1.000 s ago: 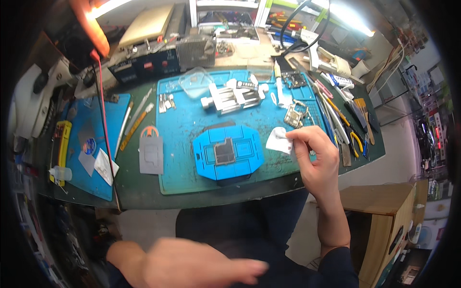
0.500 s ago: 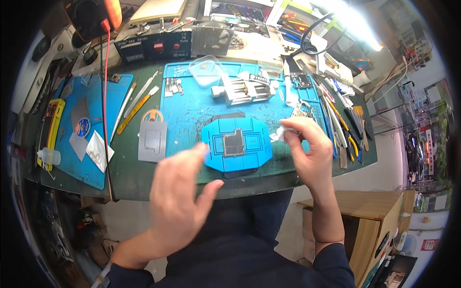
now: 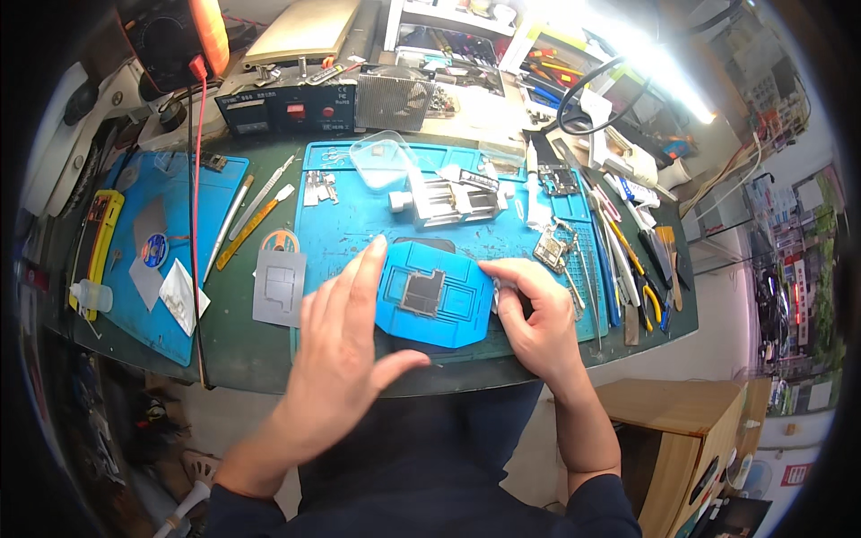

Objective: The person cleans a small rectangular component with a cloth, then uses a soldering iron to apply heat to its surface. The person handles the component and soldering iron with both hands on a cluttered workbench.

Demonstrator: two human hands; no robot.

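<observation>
The blue octagonal pad (image 3: 462,314) lay between the two hands, near the front edge of the bench (image 3: 278,354). Its long axis ran left to right, with the right end slanted slightly toward the person. The dark board (image 3: 422,293) rested on top, left of the pad's middle and thus nearer the left hand (image 3: 339,345).

Left hand: fingers extended together, thumb spread wide, nothing held. The fingers stood alongside the pad's left edge; from where I stood, I could not tell whether they touched it.

Right hand (image 3: 538,318): thumb and forefinger closed on a crumpled white wipe (image 3: 499,294), mostly hidden by the fingers. The forefinger reached the pad's right edge; the board lay to its left.
</observation>
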